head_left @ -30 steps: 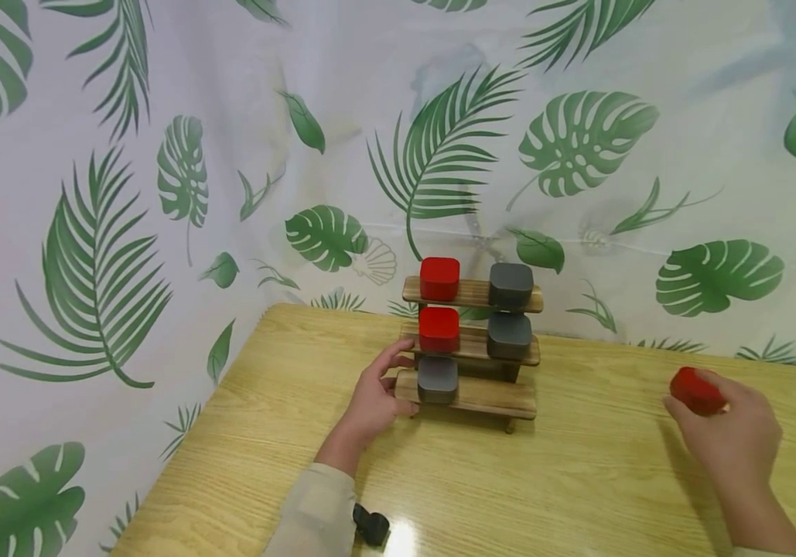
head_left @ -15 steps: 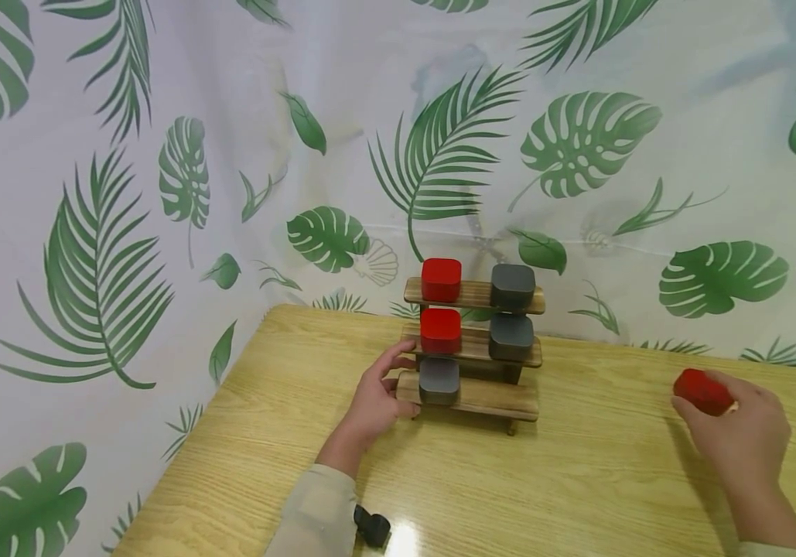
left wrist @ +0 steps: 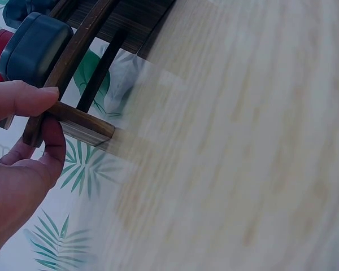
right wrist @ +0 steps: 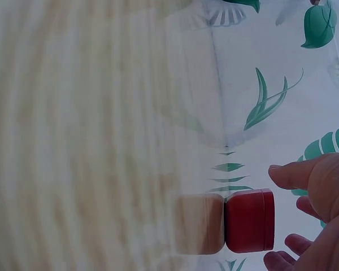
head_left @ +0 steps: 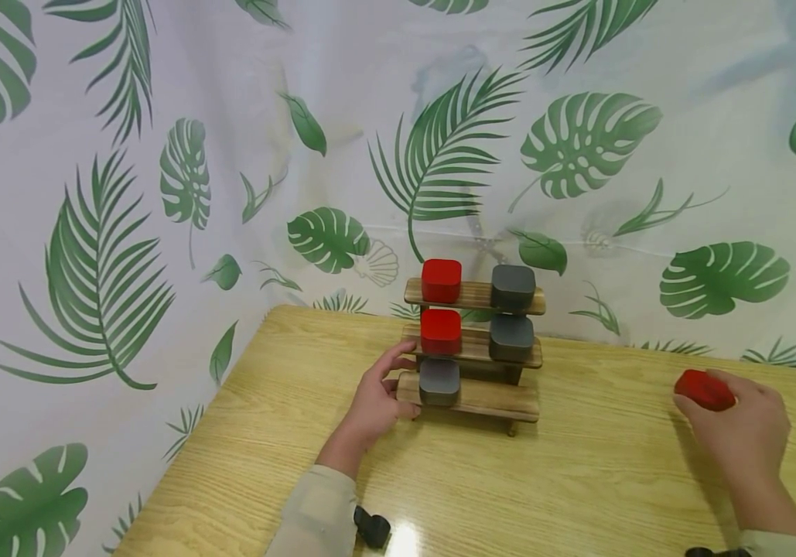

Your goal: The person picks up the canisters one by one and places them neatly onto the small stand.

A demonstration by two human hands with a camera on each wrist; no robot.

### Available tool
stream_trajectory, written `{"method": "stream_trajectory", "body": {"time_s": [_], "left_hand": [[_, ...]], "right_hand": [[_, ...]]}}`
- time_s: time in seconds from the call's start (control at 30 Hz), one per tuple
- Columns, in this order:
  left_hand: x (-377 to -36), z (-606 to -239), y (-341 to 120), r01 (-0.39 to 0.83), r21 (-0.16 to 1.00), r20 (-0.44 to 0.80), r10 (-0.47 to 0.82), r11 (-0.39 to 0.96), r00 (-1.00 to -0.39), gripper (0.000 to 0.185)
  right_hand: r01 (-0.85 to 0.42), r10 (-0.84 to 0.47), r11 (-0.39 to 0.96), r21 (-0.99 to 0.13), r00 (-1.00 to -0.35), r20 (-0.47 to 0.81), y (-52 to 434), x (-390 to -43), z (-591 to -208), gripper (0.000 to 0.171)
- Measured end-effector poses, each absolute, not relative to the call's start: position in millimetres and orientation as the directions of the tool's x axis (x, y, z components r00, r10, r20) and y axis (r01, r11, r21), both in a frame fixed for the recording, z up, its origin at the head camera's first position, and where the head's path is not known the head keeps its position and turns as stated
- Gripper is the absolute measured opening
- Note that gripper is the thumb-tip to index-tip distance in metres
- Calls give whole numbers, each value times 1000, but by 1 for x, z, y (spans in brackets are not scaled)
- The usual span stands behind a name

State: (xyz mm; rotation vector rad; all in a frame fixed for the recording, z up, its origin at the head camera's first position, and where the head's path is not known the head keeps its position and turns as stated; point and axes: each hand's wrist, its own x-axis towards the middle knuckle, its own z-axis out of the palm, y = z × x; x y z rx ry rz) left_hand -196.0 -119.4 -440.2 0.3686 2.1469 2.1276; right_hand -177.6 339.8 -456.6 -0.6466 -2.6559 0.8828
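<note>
Right hand (head_left: 739, 422) at the right side of the worktop (head_left: 579, 480), well apart from the stepped wooden rack (head_left: 470, 352). Its fingers curl around a red box (head_left: 704, 389), the box's far end sticking out past the fingertips. Right wrist view shows the same red box (right wrist: 249, 220) sitting on the wood, thumb above and fingers below; whether they press it firmly or only bracket it is hard to tell from that angle.

Left hand (head_left: 377, 398) at the rack's left end. In the left wrist view the thumb and fingers (left wrist: 22, 99) pinch the end of the lowest shelf board (left wrist: 73, 121), as if steadying it.

Rack holds two red boxes on the left of the top and middle steps, two grey boxes on the right, one grey box (head_left: 438, 381) on the lowest step at left. Right of the lowest step is bare.

Handling judgement: the red box looks small, rigid, light, with rounded corners and a smooth, possibly slick finish. Best taken across its two flat sides.
</note>
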Motion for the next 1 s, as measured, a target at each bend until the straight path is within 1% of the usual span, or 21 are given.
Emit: {"method": "stream_trajectory", "body": {"time_s": [0.4, 0.57, 0.63, 1.0], "left_hand": [[-197, -441, -120, 106, 994, 101, 237, 7, -966, 93], [-208, -462, -122, 108, 994, 102, 233, 12, -967, 96], [-213, -470, -122, 109, 994, 103, 232, 14, -967, 98], [-212, -470, -123, 126, 992, 118, 233, 19, -965, 98]], "right_hand": [[340, 487, 704, -623, -870, 75, 344, -183, -457, 69], [339, 480, 702, -627, -875, 64, 344, -185, -456, 67], [334, 473, 708, -623, -879, 67, 344, -186, -457, 66], [302, 444, 740, -600, -890, 100, 349, -190, -462, 60]]}}
